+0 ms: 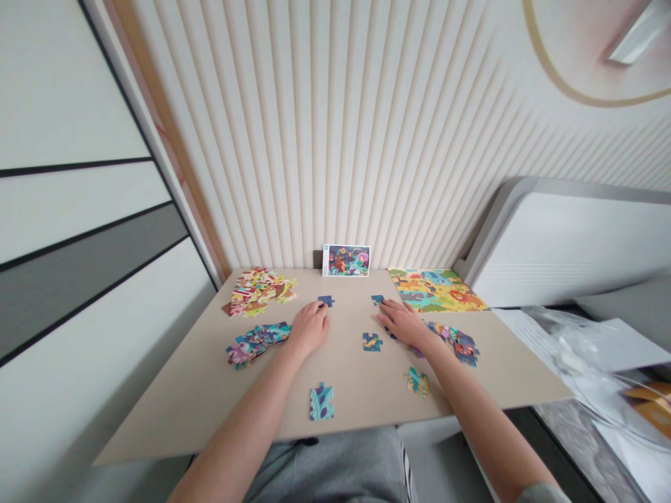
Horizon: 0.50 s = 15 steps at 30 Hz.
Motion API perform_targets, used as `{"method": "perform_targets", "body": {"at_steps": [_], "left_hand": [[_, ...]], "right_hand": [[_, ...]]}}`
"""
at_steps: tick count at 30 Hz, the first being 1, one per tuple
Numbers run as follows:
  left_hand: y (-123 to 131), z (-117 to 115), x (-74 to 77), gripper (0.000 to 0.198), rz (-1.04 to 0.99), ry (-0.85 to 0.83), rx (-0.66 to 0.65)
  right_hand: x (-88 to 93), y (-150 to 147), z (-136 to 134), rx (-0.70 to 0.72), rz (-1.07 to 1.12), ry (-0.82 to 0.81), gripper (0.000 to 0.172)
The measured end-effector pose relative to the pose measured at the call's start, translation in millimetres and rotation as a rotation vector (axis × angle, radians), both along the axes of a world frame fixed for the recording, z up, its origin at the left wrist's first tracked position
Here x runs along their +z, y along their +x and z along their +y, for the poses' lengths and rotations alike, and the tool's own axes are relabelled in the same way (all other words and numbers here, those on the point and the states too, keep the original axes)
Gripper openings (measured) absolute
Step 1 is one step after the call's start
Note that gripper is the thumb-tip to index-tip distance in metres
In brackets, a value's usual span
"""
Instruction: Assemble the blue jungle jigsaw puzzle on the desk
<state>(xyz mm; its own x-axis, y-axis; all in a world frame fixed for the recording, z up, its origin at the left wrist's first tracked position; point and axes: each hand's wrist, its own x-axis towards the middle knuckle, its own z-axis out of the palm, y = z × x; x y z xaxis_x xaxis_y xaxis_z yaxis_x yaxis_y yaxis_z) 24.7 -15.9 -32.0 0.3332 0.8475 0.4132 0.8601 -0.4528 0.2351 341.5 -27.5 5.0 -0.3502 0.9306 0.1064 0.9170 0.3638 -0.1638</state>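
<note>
A teal piece (321, 402) lies at 6 o'clock, a second piece (417, 382) at 5, and a third piece (372, 341) between the hands. The left hand (308, 330) curls its fingers onto a navy piece (326, 301), the right hand (406, 323) onto another navy piece (377, 300), both half-closed; any grip is unclear. Farther out sit a left pile (256, 344) at 9 o'clock, a right pile (453, 342) at 3, a far pile (258, 292) at 10, an assembled puzzle (437, 290) at 1, and a picture card (346, 260) at 12.
</note>
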Motion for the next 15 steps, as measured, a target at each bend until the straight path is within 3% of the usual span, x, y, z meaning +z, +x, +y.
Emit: {"method": "perform_targets", "body": {"at_steps": [10,15], "left_hand": [[0,-1,0.9,0.037,-0.002,0.001,-0.007],[1,-3,4.5,0.041,-0.007,0.01,-0.006]], "right_hand": [[-2.0,-6,-5,-0.035,-0.058,0.001,0.057],[14.3,-10,-25,-0.04,-0.009,0.107,0.049]]}}
